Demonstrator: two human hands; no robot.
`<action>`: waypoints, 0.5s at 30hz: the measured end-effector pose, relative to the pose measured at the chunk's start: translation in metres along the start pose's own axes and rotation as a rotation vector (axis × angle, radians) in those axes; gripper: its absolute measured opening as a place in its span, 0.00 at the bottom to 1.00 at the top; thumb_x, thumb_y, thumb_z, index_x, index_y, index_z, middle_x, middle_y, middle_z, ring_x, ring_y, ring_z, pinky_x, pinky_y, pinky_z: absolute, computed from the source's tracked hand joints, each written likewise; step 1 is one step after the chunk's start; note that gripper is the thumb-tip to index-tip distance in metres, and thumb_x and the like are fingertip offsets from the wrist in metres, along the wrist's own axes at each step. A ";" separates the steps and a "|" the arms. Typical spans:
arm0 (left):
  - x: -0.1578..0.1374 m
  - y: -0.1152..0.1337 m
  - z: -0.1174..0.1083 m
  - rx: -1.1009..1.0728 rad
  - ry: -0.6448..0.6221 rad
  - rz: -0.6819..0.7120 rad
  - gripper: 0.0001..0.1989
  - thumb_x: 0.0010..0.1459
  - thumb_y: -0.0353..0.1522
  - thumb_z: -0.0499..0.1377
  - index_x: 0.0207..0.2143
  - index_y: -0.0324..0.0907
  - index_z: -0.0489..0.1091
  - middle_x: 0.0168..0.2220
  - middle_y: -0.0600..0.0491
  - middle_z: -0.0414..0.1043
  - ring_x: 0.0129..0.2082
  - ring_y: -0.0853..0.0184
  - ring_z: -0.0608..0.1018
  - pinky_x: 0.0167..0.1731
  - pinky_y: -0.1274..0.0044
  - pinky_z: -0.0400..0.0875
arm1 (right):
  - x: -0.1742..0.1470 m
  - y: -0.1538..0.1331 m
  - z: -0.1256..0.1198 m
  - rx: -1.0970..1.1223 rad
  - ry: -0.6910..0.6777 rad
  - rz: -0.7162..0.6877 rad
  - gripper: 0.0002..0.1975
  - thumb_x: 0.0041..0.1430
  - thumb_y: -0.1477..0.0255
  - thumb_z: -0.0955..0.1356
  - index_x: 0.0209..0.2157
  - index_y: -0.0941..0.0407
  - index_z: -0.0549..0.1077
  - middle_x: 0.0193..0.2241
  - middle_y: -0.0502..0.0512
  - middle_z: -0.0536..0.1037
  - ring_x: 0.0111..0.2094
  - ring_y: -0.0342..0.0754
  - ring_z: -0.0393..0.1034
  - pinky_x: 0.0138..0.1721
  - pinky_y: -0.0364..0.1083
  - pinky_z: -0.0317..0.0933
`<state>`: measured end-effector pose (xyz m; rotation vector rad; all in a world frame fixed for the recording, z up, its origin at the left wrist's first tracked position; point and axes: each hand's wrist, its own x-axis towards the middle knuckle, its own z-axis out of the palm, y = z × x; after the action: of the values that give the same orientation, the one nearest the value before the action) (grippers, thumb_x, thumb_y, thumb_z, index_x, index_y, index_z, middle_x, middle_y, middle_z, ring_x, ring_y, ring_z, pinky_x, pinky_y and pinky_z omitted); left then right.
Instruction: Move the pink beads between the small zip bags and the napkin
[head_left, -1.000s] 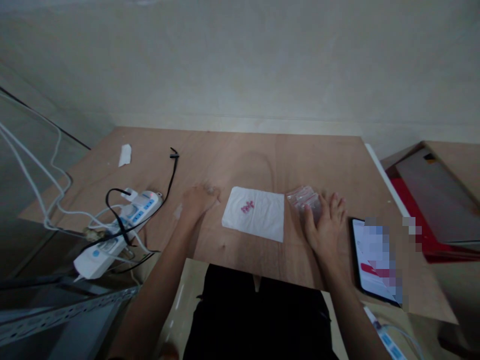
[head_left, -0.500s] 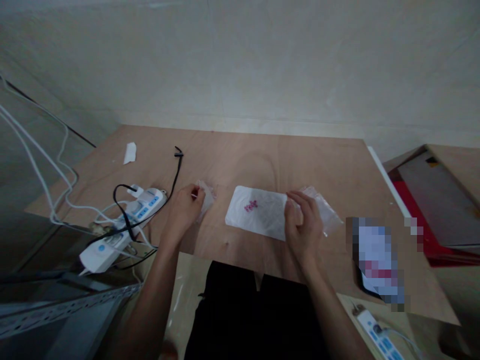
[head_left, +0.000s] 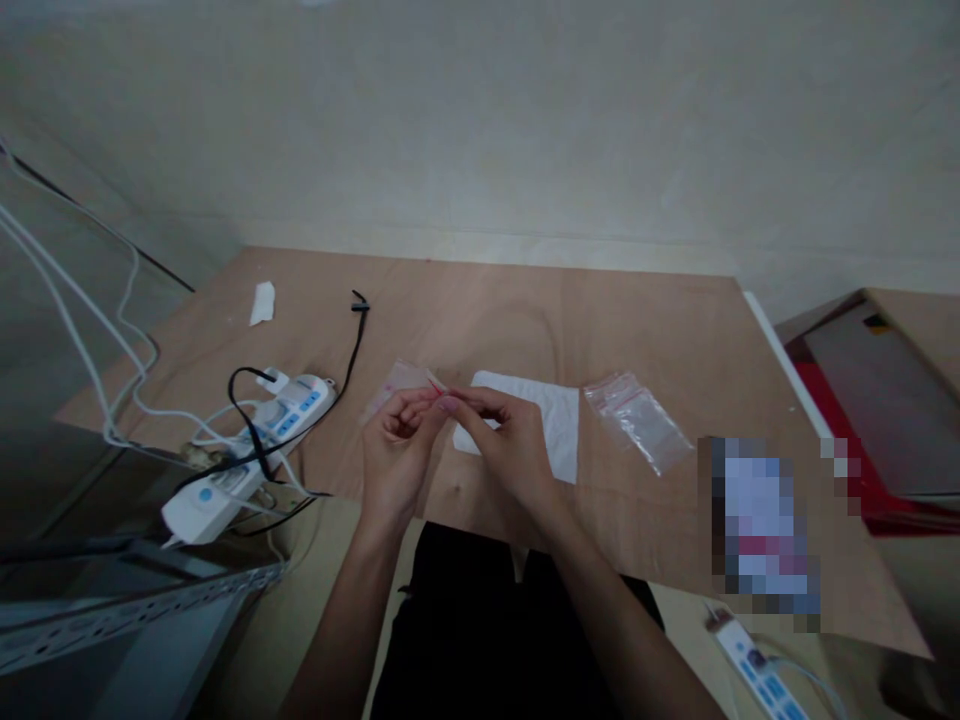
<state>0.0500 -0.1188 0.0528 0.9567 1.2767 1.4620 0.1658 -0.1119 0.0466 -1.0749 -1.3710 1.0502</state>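
My left hand and my right hand meet above the front middle of the table, fingertips pinched together. Between them is a small, thin red piece, too small to name. Just behind my left hand lies a small clear plastic bag. Under and behind my right hand rests a white sheet with rounded corners; my hand covers its left part, so the pink bits seen there earlier are hidden. To the right of the sheet is a clear zip bag, lying flat and untouched.
A white power strip with tangled cables and a black cord occupies the table's left side. A white scrap lies farther back. At right are a pixelated phone-like object and a red-edged box. Another power strip sits below.
My right hand has left the sheet's right edge and moved left to meet my left hand. My left hand has shifted right, away from the small bag. The zip bag at right is now uncovered.
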 end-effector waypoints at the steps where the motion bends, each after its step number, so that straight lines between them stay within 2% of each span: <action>1: -0.001 0.001 0.001 0.018 -0.021 -0.009 0.10 0.44 0.33 0.68 0.29 0.38 0.73 0.26 0.55 0.77 0.27 0.72 0.77 0.33 0.81 0.71 | 0.000 0.000 -0.004 -0.016 -0.031 0.004 0.09 0.60 0.67 0.67 0.35 0.54 0.81 0.33 0.53 0.83 0.32 0.47 0.77 0.35 0.44 0.69; 4: -0.006 0.007 0.000 0.207 -0.037 -0.020 0.07 0.44 0.32 0.66 0.26 0.39 0.73 0.23 0.55 0.76 0.24 0.72 0.76 0.29 0.80 0.70 | -0.002 -0.001 -0.018 -0.280 -0.049 -0.008 0.08 0.57 0.73 0.67 0.28 0.54 0.80 0.26 0.51 0.82 0.28 0.47 0.77 0.30 0.43 0.67; 7: -0.012 0.015 -0.002 0.493 0.007 -0.021 0.06 0.42 0.33 0.65 0.24 0.39 0.75 0.21 0.55 0.75 0.22 0.70 0.75 0.25 0.79 0.67 | -0.009 -0.005 -0.032 -0.656 0.081 -0.027 0.07 0.54 0.75 0.68 0.25 0.56 0.77 0.22 0.53 0.80 0.24 0.48 0.75 0.28 0.44 0.65; 9: -0.016 0.020 -0.001 0.603 0.006 -0.017 0.06 0.42 0.34 0.64 0.24 0.40 0.75 0.21 0.55 0.75 0.22 0.69 0.75 0.25 0.78 0.67 | -0.016 -0.010 -0.041 -0.743 0.129 -0.063 0.07 0.55 0.74 0.67 0.27 0.56 0.76 0.23 0.54 0.80 0.26 0.49 0.75 0.31 0.46 0.66; 11: -0.019 0.024 0.002 0.616 -0.013 -0.004 0.06 0.43 0.35 0.63 0.24 0.41 0.75 0.22 0.55 0.75 0.22 0.69 0.75 0.25 0.77 0.67 | -0.023 -0.014 -0.050 -0.697 0.104 -0.139 0.07 0.57 0.74 0.66 0.34 0.56 0.76 0.31 0.56 0.80 0.35 0.51 0.75 0.38 0.49 0.68; 12: -0.021 0.026 0.005 0.599 -0.024 0.004 0.06 0.43 0.35 0.63 0.24 0.41 0.75 0.22 0.55 0.75 0.23 0.69 0.75 0.25 0.77 0.68 | -0.025 -0.015 -0.054 -0.640 0.064 -0.184 0.10 0.57 0.74 0.65 0.40 0.55 0.75 0.38 0.58 0.80 0.42 0.52 0.74 0.43 0.51 0.68; 15: -0.025 0.029 0.015 0.515 -0.076 0.000 0.06 0.44 0.35 0.62 0.25 0.41 0.75 0.23 0.55 0.76 0.23 0.69 0.75 0.27 0.78 0.69 | -0.030 -0.013 -0.064 -0.420 -0.129 -0.273 0.23 0.59 0.74 0.65 0.56 0.51 0.67 0.58 0.59 0.69 0.59 0.53 0.62 0.58 0.58 0.59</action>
<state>0.0663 -0.1400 0.0845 1.3302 1.6323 1.0989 0.2306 -0.1423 0.0565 -1.0899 -1.8391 0.6543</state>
